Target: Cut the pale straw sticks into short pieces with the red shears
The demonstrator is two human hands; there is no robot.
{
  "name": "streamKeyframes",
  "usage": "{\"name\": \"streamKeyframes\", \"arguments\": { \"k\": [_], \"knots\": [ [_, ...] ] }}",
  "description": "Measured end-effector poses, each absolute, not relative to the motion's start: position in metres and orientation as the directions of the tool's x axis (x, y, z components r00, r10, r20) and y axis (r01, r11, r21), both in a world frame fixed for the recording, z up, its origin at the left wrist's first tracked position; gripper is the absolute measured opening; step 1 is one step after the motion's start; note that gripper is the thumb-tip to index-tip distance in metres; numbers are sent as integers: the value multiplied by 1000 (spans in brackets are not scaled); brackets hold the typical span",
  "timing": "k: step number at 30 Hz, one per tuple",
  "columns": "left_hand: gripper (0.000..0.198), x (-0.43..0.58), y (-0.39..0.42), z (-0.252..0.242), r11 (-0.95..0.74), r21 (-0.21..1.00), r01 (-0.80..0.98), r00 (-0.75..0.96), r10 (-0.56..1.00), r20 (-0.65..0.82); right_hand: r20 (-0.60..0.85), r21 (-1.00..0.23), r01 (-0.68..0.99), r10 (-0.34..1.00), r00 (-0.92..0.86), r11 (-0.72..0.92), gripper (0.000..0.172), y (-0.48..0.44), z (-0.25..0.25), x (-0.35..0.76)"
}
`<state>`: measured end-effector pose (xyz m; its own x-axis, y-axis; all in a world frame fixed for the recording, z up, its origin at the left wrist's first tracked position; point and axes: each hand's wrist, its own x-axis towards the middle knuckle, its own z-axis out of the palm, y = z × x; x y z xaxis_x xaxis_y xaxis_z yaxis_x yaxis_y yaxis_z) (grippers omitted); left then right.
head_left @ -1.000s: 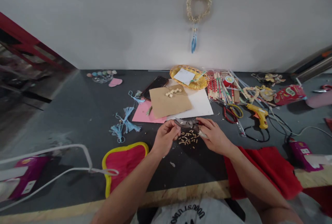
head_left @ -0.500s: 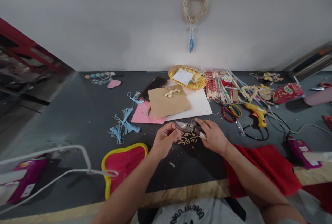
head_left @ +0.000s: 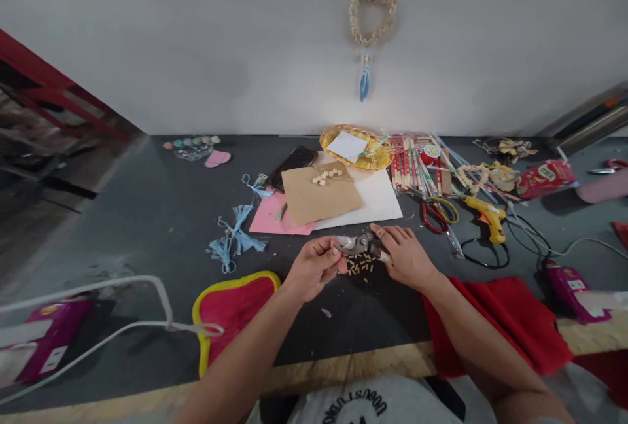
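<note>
My right hand [head_left: 406,257] is wrapped round the handles of a pair of pruning shears [head_left: 362,244], whose blades point left. At the blade end, my left hand [head_left: 316,265] is closed in a pinch; whatever lies between its fingertips is too small or hidden to make out. Below the shears, several short tan cut pieces [head_left: 360,265] lie scattered on the dark table [head_left: 353,326], partly covered by the tool and fingers.
Behind my hands lie brown paper [head_left: 318,198], a white sheet [head_left: 383,195] and a yellow basket [head_left: 375,161]. Blue tassels [head_left: 240,231] and a pink pad with yellow edging [head_left: 235,313] are leftward. Scissors [head_left: 436,213], a yellow glue gun [head_left: 490,218] and red cloth [head_left: 500,319] lie right.
My left fingers have shifted slightly at the shears' blade tips, and the blades look closer together. My right hand keeps its grip. The whole view has moved a little.
</note>
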<state>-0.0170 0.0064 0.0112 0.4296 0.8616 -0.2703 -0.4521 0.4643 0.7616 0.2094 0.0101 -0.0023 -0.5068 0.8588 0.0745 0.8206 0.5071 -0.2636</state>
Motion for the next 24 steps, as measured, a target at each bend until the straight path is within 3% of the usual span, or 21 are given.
{"name": "streamKeyframes", "arguments": {
  "k": [6, 10, 14, 18, 24],
  "knots": [
    [28, -19, 6, 14, 478, 739, -475, 456, 852, -258, 50, -281, 826, 867, -496, 489, 50, 7, 1, 206],
    [34, -15, 7, 11, 388, 806, -447, 340, 907, -248, 45, -256, 854, 888, -458, 453, 48, 8, 1, 205],
    [29, -13, 9, 6, 201, 945, -258, 151, 974, -166, 73, -235, 890, 920, -385, 391, 49, 10, -2, 205],
    [23, -15, 8, 8, 120, 991, -50, 101, 988, -115, 63, -240, 888, 919, -389, 392, 54, 11, -3, 207],
    [31, -18, 8, 10, 243, 951, -190, 226, 954, -198, 42, -240, 861, 891, -452, 448, 63, 10, -1, 212]
  ]
}}
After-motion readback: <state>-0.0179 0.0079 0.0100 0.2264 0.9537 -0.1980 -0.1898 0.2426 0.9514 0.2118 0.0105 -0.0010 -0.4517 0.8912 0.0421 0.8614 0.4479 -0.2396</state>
